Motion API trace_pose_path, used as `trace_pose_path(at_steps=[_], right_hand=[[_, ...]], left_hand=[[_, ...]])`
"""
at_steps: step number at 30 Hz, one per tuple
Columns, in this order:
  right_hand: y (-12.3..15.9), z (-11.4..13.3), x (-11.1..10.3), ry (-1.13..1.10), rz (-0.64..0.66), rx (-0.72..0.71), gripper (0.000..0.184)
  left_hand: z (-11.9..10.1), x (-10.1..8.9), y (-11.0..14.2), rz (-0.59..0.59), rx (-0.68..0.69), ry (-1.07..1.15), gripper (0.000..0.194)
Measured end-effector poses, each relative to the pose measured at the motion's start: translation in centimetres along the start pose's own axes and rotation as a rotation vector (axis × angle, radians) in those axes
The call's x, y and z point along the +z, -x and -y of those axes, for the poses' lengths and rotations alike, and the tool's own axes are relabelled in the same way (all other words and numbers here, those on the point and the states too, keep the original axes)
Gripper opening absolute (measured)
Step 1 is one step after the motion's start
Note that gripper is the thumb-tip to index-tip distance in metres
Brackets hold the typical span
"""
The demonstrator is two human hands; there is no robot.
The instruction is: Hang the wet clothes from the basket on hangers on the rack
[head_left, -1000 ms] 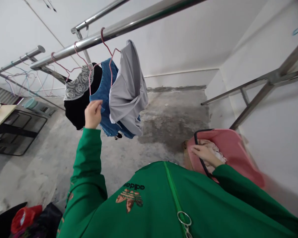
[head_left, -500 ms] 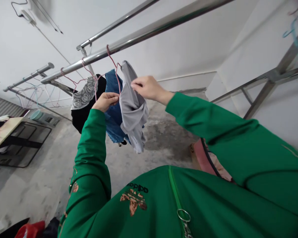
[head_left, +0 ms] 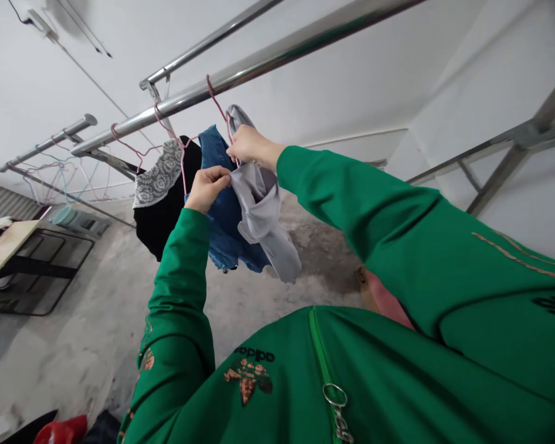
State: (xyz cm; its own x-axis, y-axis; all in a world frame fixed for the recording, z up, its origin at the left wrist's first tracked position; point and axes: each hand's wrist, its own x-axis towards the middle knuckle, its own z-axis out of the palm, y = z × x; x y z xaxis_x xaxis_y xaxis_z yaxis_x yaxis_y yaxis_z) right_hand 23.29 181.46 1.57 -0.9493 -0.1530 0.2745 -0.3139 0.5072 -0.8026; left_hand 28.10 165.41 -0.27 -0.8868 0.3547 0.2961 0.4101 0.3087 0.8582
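A grey garment (head_left: 261,209) hangs from a pink wire hanger (head_left: 216,97) on the metal rail. My left hand (head_left: 208,188) pinches the garment's near edge between thumb and fingers. Higher up, close to the hanger's neck, my right hand (head_left: 250,145) is closed; its fingertips sit against the hanger and cloth, and exactly what they grip is partly hidden. Just left of the grey garment hangs a blue garment (head_left: 226,216), partly behind my left hand. Beyond it is a black garment (head_left: 160,216) with a lace top.
The steel rail (head_left: 277,60) crosses above my hands. A second rack (head_left: 50,143) with bare wire hangers stands at the left, near a table (head_left: 9,250). Red cloth (head_left: 62,430) lies low at left. A pink object (head_left: 388,300) shows below my right arm.
My right hand has moved left and up from the garment's right side to the hanger's neck. The hanger sits slightly further right, and the grey garment hangs lower to the right.
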Motion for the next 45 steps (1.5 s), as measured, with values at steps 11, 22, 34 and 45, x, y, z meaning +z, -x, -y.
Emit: trace_pose_path(at_steps=[11, 22, 34, 45], right_hand=[[1.3, 0.4, -0.8, -0.034, 0.01, -0.034, 0.017], [2.8, 3.0, -2.1, -0.004, 0.07, 0.057, 0.017], [2.2, 2.2, -1.6, 0.045, 0.115, 0.019, 0.02], [10.0, -7.3, -2.0, -0.223, -0.035, 0.012, 0.018]], left_hand=[[2.4, 1.3, 2.3, 0.293, -0.204, 0.479, 0.038], [3.5, 1.1, 2.3, 0.178, -0.206, 0.444, 0.04], [5.8, 1.9, 0.6, 0.003, -0.027, 0.146, 0.028], [11.2, 1.4, 11.1, -0.34, -0.19, -0.286, 0.044]])
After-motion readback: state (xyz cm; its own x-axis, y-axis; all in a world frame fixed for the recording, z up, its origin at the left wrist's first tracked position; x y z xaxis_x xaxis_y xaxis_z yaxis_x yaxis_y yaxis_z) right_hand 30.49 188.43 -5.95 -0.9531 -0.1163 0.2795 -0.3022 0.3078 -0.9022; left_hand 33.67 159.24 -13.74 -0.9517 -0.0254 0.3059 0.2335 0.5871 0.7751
